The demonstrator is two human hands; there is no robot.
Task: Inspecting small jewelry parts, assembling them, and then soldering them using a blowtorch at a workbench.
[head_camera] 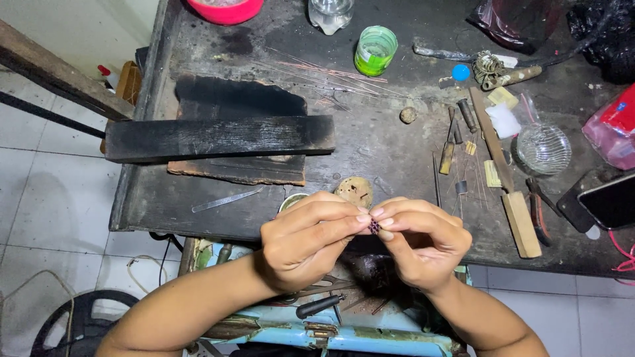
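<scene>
While both hands meet above the near edge of a dark, sooty workbench (397,152), a tiny dark object (374,227), perhaps a bead or a small jewellery piece with reddish specks, sits pinched between their fingertips; it is too small to tell its exact kind. The left hand (307,241) closes thumb and forefinger on it from the left, and the right hand (423,244) closes its fingertips on it from the right, so both hands grip the same piece.

Just behind the hands, on the bench, lies a rounded, pitted beige lump (354,191). Farther left, a thin metal strip (225,199) lies flat, and beyond it a long charred wooden block (218,137) rests across a burnt board. To the right lie a wooden-handled tool (509,185), several small files and wires, and a clear glass dish (544,149). At the back stand a green plastic cup (375,50), a clear jar (330,13) and a pink bowl (226,9). A phone (612,201) lies at the right edge. Below the hands, an open pale blue drawer (344,330) holds tools.
</scene>
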